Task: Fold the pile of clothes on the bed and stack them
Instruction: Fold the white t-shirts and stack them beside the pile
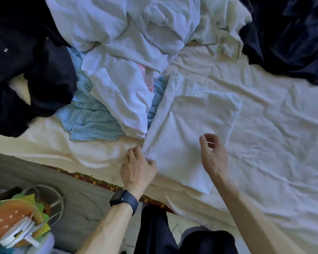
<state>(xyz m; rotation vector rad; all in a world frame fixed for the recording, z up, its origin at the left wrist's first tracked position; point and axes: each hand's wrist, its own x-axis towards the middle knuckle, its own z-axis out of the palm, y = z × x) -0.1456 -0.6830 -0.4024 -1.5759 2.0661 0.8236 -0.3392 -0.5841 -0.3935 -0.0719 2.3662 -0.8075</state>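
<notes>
A left hand [138, 166] is pinching the white garment's [189, 121] near-left edge, seemingly anchoring it flat on the bed [275, 143] for folding, while the right hand [214, 154] is hovering above it, loosely curled and empty, the pile [128, 43] lying just beyond.

A home bedroom: rumpled bed [264, 143] strewn with clothes [128, 33].
</notes>
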